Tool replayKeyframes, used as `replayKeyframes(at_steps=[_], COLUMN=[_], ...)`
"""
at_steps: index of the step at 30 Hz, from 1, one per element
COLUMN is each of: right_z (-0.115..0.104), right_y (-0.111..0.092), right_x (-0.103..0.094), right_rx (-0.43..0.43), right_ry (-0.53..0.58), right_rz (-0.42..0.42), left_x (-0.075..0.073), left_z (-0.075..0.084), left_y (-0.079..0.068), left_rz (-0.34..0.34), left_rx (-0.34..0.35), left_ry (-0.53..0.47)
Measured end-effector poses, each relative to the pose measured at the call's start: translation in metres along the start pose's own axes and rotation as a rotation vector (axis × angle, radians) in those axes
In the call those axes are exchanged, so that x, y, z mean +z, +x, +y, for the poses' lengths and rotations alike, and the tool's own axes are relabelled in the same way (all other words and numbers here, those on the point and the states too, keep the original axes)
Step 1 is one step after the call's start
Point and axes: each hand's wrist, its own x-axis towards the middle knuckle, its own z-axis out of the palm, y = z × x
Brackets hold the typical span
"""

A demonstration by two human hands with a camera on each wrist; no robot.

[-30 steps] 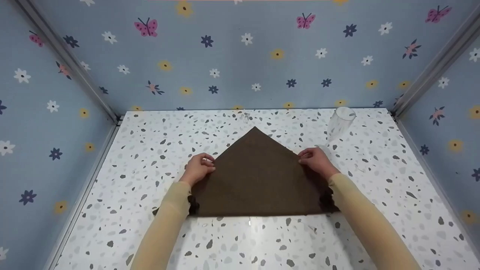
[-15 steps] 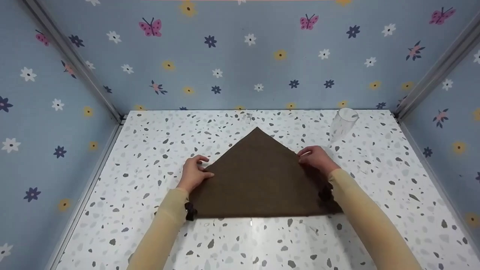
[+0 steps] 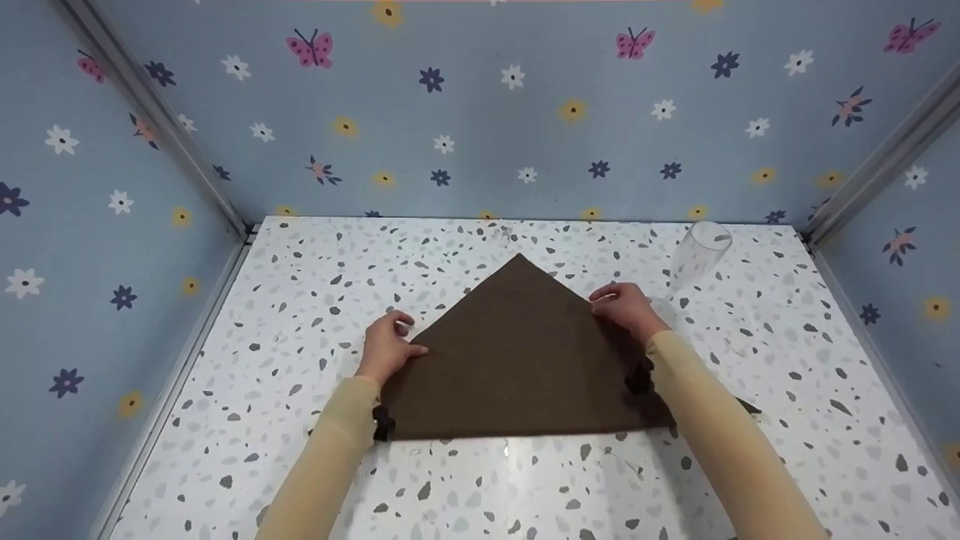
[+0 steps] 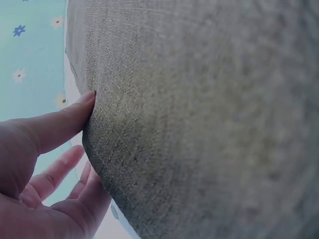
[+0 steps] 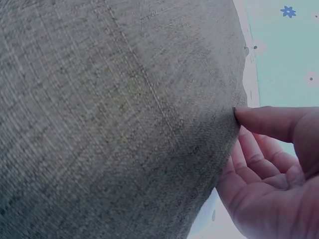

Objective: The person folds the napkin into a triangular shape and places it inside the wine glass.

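A brown cloth (image 3: pixel 517 360), folded into a triangle, lies on the speckled table with its peak pointing away from me. My left hand (image 3: pixel 386 347) pinches its left slanting edge, the thumb (image 4: pixel 82 109) on top and the fingers behind the fabric. On the opposite slanting edge my right hand (image 3: pixel 626 306) does the same; in the right wrist view its thumb (image 5: pixel 269 121) presses the border and the other fingers go under the cloth (image 5: pixel 114 114). One dark corner of cloth sticks out beyond the right forearm. The left corner is hidden behind the left sleeve.
A clear stemmed glass (image 3: pixel 699 259) stands at the back right, just beyond my right hand. The white speckled table (image 3: pixel 300 292) is enclosed by blue flowered panels (image 3: pixel 480 112) at the back and both sides.
My left hand has shifted slightly down along the left edge, its fingers reaching over less. The right hand stays near the same spot on the right edge. The camera view has drifted slightly.
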Motion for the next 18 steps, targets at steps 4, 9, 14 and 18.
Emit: replayKeyframes(at_steps=[4,9,14,18], right_z=[-0.002,-0.005,-0.006,-0.009], right_y=[0.0,0.001,0.002,0.004], right_x=[-0.002,-0.002,-0.001,0.001], right_rx=[0.013,0.026,0.015,0.014], right_ry=[0.006,0.013,0.037,0.032], right_rz=[-0.033,-0.05,-0.059,-0.066], left_x=[0.003,0.007,0.012,0.016], left_z=[-0.001,0.001,0.007,0.012], left_y=[0.002,0.007,0.013,0.018], left_rz=[-0.001,0.003,0.013,-0.018], left_rx=[0.01,0.039,0.095,0.093], left_ry=[-0.088,-0.212,-0.329,-0.355])
